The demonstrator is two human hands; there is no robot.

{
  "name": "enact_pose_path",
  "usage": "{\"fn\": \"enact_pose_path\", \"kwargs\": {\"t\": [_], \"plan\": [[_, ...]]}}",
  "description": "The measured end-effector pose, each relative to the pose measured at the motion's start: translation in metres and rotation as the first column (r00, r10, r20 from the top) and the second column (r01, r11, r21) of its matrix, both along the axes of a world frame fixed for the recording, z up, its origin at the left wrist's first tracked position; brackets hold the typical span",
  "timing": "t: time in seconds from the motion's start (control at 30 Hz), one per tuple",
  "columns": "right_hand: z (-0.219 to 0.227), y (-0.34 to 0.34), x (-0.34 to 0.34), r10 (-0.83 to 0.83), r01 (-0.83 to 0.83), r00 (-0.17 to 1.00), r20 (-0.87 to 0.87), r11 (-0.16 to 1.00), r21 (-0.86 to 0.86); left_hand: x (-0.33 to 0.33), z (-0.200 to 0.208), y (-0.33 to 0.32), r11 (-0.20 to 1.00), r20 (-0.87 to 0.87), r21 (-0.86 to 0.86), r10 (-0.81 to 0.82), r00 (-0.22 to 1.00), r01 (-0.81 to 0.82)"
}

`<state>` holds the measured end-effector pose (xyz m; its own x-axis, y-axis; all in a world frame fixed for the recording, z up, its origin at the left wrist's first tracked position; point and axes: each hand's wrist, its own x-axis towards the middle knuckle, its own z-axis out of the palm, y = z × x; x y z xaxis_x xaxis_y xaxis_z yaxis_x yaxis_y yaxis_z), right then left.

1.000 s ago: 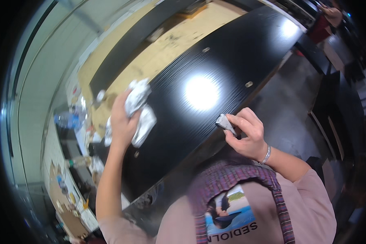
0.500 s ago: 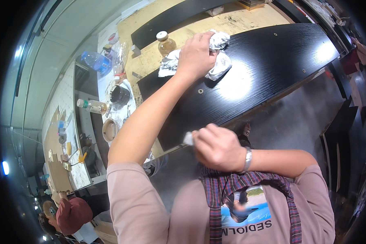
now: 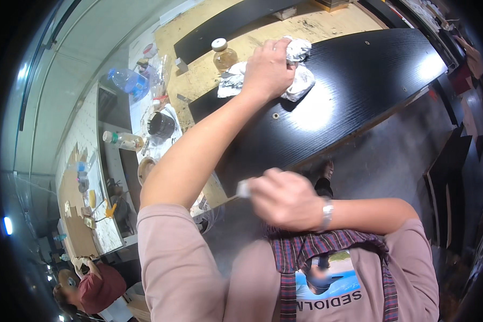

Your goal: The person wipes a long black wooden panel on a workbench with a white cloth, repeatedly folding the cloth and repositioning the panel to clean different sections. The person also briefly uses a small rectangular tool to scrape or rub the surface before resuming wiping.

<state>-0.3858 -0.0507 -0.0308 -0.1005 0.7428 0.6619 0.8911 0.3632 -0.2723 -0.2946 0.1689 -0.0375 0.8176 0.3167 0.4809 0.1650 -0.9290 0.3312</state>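
Note:
On a glossy black board (image 3: 354, 86) with small round holes, my left hand (image 3: 268, 70) presses a crumpled white rag (image 3: 301, 80) with dark stains. Its fingers are closed over the cloth, which spreads out on both sides of the hand. Close to my body, clear of the board's near edge, my right hand (image 3: 284, 199) is curled around a small whitish piece (image 3: 243, 189). Motion blurs that hand, and most of what it grips is hidden. Just beyond the rag stands a glass jar (image 3: 224, 56) with a white lid and amber contents.
A second black board (image 3: 214, 37) lies farther back on the stained yellowish table (image 3: 198, 80). To the left are a blue-tinted plastic bottle (image 3: 129, 81), a dark cup (image 3: 161, 126), a green-capped bottle (image 3: 122, 140) and a tape roll (image 3: 146, 169). Another person (image 3: 99, 287) is at lower left.
The board, jar and rag sit slightly farther right in the view, my left hand with them. My right hand has shifted a little to the left, still closed.

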Motion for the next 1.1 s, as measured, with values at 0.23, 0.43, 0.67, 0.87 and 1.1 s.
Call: {"fn": "enact_pose_path", "kwargs": {"t": [0.23, 0.43, 0.67, 0.87, 1.1], "plan": [[0.012, 0.003, -0.013, -0.021, 0.013, 0.992, 0.127, 0.998, 0.066, 0.004, 0.002, -0.004, 1.0, -0.009, -0.011, 0.0, 1.0, 0.0], [0.007, -0.036, 0.054, -0.39, 0.39, 0.92, -0.038, 0.921, -0.023, 0.002, -0.006, 0.006, 1.0, 0.038, -0.008, -0.026, 0.999, 0.026], [-0.003, -0.139, 0.191, -0.9, 0.93, 0.343, -0.268, 0.365, -0.034, 0.004, -0.001, -0.002, 0.999, 0.024, -0.014, -0.029, 0.999, 0.029], [-0.014, -0.109, 0.177, -0.775, 0.792, 0.562, -0.288, 0.605, -0.082, -0.001, 0.001, -0.001, 0.999, 0.005, -0.038, -0.024, 1.0, 0.024], [-0.007, -0.167, 0.307, -0.897, 0.973, 0.147, -0.416, 0.206, -0.101, -0.002, 0.01, -0.005, 0.998, 0.024, -0.027, -0.057, 0.998, 0.057]]}}
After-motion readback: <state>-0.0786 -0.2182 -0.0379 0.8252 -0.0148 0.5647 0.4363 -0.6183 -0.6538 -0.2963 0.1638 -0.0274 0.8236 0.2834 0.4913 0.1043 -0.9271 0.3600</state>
